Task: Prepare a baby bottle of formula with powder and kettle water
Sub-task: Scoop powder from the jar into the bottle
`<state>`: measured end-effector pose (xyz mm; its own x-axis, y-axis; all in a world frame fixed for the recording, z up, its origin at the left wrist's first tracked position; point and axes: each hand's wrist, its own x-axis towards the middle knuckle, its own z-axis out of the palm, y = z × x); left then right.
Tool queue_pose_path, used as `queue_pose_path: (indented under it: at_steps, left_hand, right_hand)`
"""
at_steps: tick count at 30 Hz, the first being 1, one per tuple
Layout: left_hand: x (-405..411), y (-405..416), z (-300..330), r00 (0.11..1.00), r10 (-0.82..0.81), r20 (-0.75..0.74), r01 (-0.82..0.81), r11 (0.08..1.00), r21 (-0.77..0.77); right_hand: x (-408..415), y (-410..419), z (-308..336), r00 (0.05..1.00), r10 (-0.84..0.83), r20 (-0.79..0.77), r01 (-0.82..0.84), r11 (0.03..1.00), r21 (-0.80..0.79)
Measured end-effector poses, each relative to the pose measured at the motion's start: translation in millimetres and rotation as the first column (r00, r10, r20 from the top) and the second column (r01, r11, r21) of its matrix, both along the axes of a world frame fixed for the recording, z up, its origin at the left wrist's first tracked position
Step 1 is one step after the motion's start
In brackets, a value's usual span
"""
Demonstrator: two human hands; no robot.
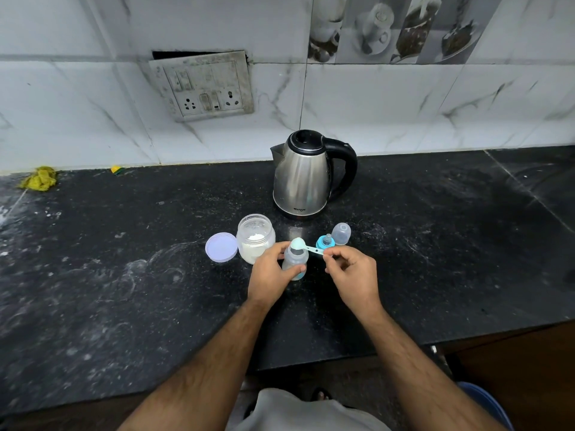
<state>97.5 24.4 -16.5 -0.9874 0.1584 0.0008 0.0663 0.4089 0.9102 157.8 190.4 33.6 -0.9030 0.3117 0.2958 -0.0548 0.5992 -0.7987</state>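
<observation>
Two hands are busy here, and both are mine. My left hand holds the bottle, with my fingers and thumb curled round it so it stands up on the worktop. My right hand pinches the end of the scoop handle between thumb and finger. The scoop lies flat, with its long handle running from my right hand over to the left. Its round bowl sits right on top of the bottle's open mouth. So the bottle is just left of my right hand, very near. I think the next thing is to tip the scoop so the powder falls in. The jar of powder is open, just beside my left hand, with its lid next to it. The kettle waits behind, with its handle on my right side. The teat and cap lie near the scoop.
</observation>
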Motion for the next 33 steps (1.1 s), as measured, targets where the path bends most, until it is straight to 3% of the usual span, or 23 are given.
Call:
queue_pose_path:
  at_steps: [5, 13, 23, 25, 28, 33]
  left_hand:
    - [1, 1, 2, 1.0, -0.008, -0.008, 0.008, 1.0, 0.012]
    - [1, 0, 3, 1.0, -0.002, 0.006, 0.002, 1.0, 0.005]
    - [1, 1, 2, 1.0, -0.003, 0.019, 0.003, 1.0, -0.004]
    - [1, 1, 2, 0.999, 0.007, 0.031, -0.007, 1.0, -0.005]
    - [2, -1, 3, 0.998, 0.021, 0.053, -0.02, 1.0, -0.016]
    - [12, -13, 5, 0.996, 0.094, -0.007, -0.094, 0.996, -0.01]
  right_hand:
    - [5, 0, -9, 1.0, 0.025, -0.01, -0.023, 0.985, 0.171]
    - [5, -1, -2, 0.997, 0.014, -0.077, -0.004, 0.991, 0.133]
    - [6, -2, -3, 1.0, -0.001, -0.001, 0.001, 0.983, 0.181]
    - [6, -3, -1, 0.999, -0.026, 0.029, 0.023, 0.992, 0.121]
    - [3, -4, 5, 0.992, -0.072, 0.102, 0.082, 0.992, -0.096]
    - [-5, -7, 16, 0.983, -0.068, 0.171, 0.135, 0.9, -0.415]
